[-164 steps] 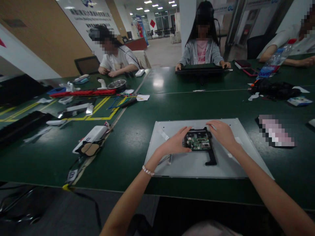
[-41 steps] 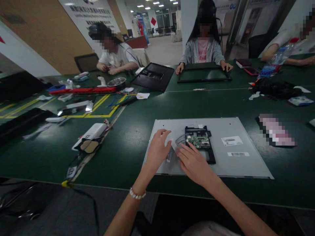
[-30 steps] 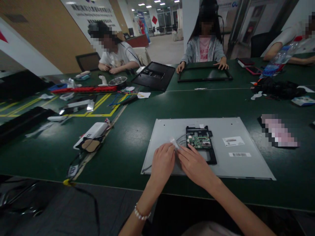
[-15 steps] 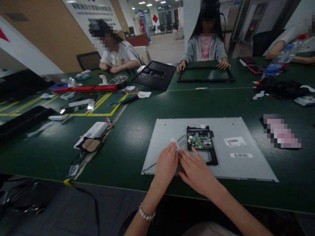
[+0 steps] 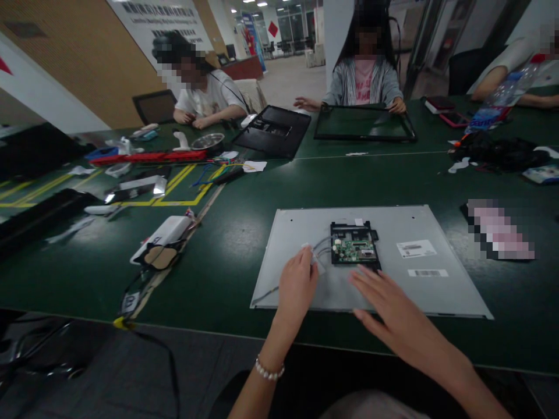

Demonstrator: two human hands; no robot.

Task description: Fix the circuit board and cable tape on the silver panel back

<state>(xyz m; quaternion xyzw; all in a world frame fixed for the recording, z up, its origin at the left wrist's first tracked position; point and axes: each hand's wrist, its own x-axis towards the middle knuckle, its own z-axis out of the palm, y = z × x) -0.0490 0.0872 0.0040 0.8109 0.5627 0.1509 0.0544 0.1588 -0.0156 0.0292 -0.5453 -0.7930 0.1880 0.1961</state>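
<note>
A flat grey display panel (image 5: 441, 294) lies on the table in front of me. On it sits a green circuit board (image 5: 356, 250) in a black plastic frame (image 5: 349, 231). Grey cables (image 5: 323, 244) run left from the board and pass under my left hand (image 5: 299, 279). The fingers of that hand are pinched on a small white piece of tape beside the cables; their grip is partly hidden. My right hand (image 5: 384, 302) is spread open over the frame's lower part, hiding it, and holds nothing.
A white battery pack (image 5: 163, 241) with wires lies left of the panel, and a blurred pink item (image 5: 500, 230) lies right. Across the table a person touches a black screen bezel (image 5: 364, 138). A black back cover (image 5: 277, 132) and a water bottle (image 5: 498, 107) stand farther off.
My right hand has moved right, away from my left hand, and its fingers are spread. My left hand stays pinched near the cables. The person opposite has lifted one hand off the bezel.
</note>
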